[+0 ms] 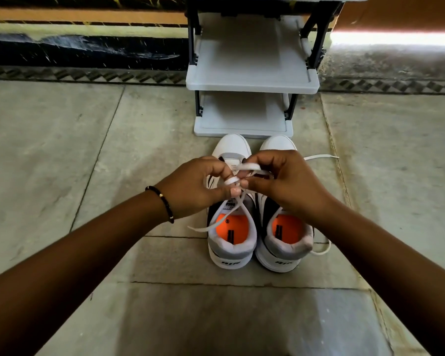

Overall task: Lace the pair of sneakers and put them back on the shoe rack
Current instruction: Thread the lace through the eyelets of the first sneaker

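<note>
Two white, grey and black sneakers with orange insoles stand side by side on the floor, toes toward the rack. Above the left sneaker (231, 242), my left hand (194, 187) and my right hand (284, 182) meet, each pinching a loop of its white lace (247, 167). One lace end trails out to the left over the sneaker's opening. The right sneaker (284, 242) has loose lace ends lying on the floor at its right. The white shoe rack (252, 86) stands just beyond the toes, its visible shelves bare.
Grey stone floor tiles spread on all sides. A wall base with a dark band and patterned border runs behind the rack. A black bead bracelet (162, 201) sits on my left wrist.
</note>
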`<state>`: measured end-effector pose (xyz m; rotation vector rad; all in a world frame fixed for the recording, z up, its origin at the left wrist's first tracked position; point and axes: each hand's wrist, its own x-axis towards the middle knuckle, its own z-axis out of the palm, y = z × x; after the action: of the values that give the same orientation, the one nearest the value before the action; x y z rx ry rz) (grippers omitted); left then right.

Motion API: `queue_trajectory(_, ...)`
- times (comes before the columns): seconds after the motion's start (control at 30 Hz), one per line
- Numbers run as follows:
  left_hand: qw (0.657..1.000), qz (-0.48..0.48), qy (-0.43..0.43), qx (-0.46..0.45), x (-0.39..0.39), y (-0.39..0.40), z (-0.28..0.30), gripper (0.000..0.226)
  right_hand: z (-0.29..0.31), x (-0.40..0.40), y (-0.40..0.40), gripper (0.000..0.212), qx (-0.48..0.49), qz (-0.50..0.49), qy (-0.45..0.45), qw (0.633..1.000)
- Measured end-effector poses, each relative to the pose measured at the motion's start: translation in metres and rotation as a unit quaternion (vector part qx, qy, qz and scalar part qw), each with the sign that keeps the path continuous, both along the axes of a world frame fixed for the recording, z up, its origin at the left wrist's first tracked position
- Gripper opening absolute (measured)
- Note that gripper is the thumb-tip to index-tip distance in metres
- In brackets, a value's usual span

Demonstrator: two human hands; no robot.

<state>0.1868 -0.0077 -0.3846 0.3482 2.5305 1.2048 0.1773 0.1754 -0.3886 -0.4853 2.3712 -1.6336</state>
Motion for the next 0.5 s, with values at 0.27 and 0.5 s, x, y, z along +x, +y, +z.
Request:
queue_trajectory(0.27, 0.989, -0.018, -0.109, 0.101, 0.005, 0.011, 0.000, 0.017, -0.012, 0.004, -0.003, 0.016, -0.058, -0.069, -0.006, 0.996)
queue_trajectory(0.5, 0.848, 0.227, -0.288, 0.383, -0.005, 0.006, 0.008, 0.026, -0.011, 0.009, -0.005, 0.011, -0.061, -0.025, -0.015, 0.998)
